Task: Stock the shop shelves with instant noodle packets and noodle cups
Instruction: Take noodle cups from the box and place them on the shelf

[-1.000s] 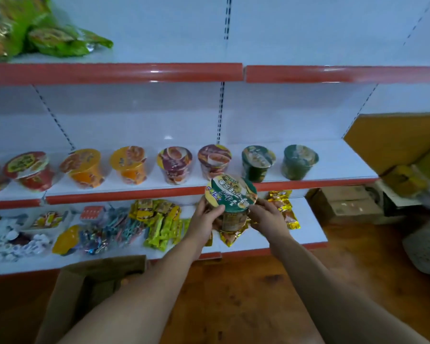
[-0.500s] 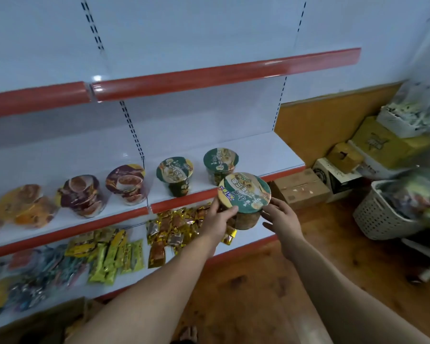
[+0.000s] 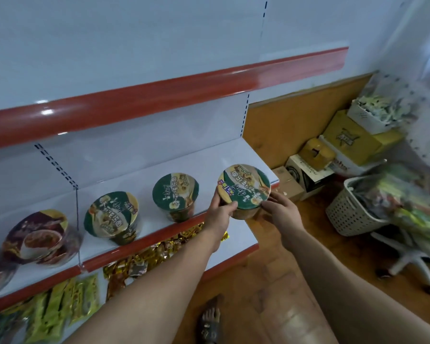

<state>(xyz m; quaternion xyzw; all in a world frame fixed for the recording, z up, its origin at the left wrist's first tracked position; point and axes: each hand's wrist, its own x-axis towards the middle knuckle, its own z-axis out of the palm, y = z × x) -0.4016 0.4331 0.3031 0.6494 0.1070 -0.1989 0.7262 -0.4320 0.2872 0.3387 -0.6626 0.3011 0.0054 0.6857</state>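
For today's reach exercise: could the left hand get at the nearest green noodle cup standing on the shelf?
Likely yes: the standing cup is close, with bare shelf between. But the left hand grips the held cup, so it must release first.

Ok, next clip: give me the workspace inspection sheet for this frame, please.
Surface: white middle shelf with a red front edge, bare behind the cups.
Job's things: held noodle cup, green lid, at the shelf's right front edge; first green-lidded cup, second green-lidded cup and brown-lidded cup stand in a row to its left.
Clutter: gold sachets and yellow-green packets on the lower shelf.
Grippers: left hand and right hand both grip the held noodle cup by its sides.
Cables: nothing seen.
Surroundings: cardboard boxes, white basket, wooden floor.
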